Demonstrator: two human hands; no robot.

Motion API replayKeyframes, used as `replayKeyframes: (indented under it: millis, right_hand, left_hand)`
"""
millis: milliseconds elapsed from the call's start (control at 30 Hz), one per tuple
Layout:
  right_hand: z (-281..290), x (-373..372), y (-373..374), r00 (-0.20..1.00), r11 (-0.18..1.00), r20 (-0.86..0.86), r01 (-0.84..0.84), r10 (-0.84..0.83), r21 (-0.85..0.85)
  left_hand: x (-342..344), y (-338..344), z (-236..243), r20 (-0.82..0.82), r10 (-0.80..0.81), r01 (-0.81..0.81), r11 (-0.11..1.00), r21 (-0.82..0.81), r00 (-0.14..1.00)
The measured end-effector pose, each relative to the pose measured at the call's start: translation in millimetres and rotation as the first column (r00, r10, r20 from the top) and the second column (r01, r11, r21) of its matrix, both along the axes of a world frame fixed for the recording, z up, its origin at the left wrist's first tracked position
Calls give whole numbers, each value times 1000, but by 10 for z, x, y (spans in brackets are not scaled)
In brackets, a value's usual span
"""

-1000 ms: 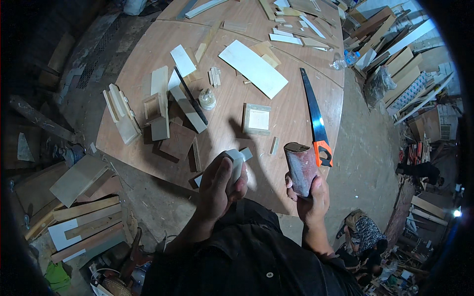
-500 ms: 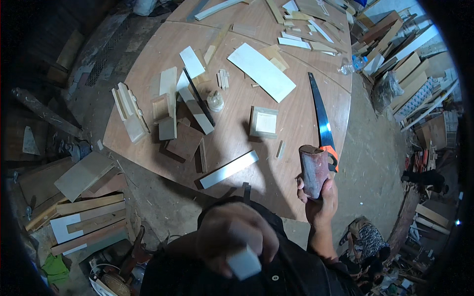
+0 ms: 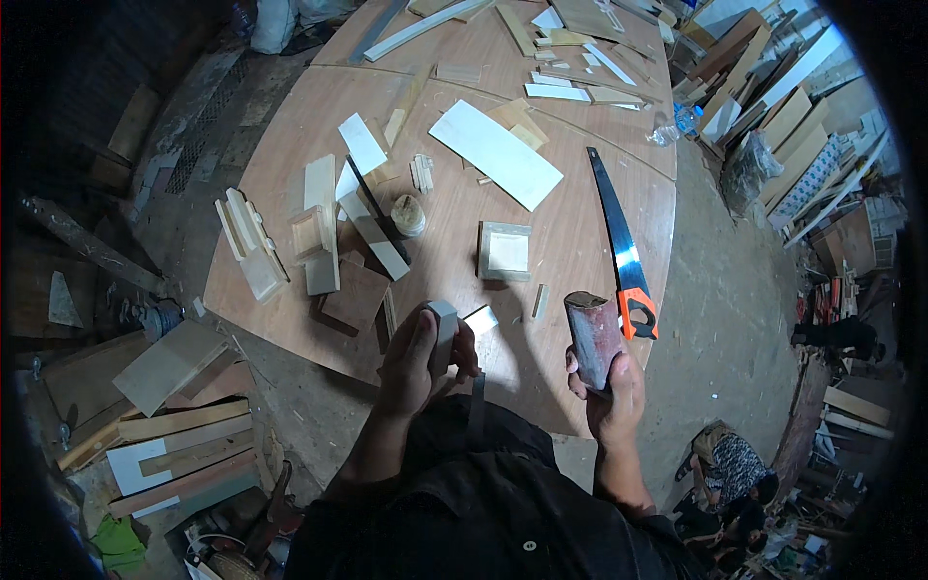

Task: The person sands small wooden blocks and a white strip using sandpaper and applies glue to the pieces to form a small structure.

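My left hand (image 3: 404, 375) is closed around a small pale wooden block (image 3: 443, 336), held up over the table's near edge. In my right hand (image 3: 619, 394) is a sandpaper-wrapped cylinder (image 3: 594, 333), reddish and worn grey, its fingers wrapped round the lower part. Just beyond that hand lies a handsaw (image 3: 619, 232) with an orange and black handle. A small square wooden frame piece (image 3: 505, 250) with a white centre sits between the two hands, farther in. Behind my left hand, a white-faced strip (image 3: 481, 320) is mostly hidden.
On the wooden table (image 3: 551, 387) stand joined wood pieces (image 3: 323, 232), a small jar (image 3: 408, 215) and a white board (image 3: 496, 155). Offcuts crowd the far end near a plastic bottle (image 3: 687, 118). Boards (image 3: 184, 454) are stacked at lower left; a person (image 3: 727, 469) is low at right.
My left hand has moved up and away from my chest, carrying the wooden block over the table edge. My right hand with the cylinder has shifted slightly left in view.
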State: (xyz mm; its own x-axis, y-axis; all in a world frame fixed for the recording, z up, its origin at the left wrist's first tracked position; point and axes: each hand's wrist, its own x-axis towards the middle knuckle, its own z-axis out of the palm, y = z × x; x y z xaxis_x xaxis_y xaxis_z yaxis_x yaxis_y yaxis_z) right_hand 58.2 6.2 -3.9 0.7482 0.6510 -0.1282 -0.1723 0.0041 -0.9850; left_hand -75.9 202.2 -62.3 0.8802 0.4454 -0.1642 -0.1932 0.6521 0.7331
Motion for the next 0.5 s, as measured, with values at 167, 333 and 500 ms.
replayKeyframes:
  millis: [167,333,500]
  right_hand:
    - [-9,3,-28,999,1000,36,1,-1,8]
    - [39,-41,-64,979,995,200,-28,48,-99]
    - [173,43,139,828,977,520,-169,211,-128]
  left_hand:
    - [41,-32,101,-45,28,-27,999,19,999]
    - [-11,-25,229,-252,-48,152,898,412,967]
    - [6,-180,241,-77,-103,128,694,708,992]
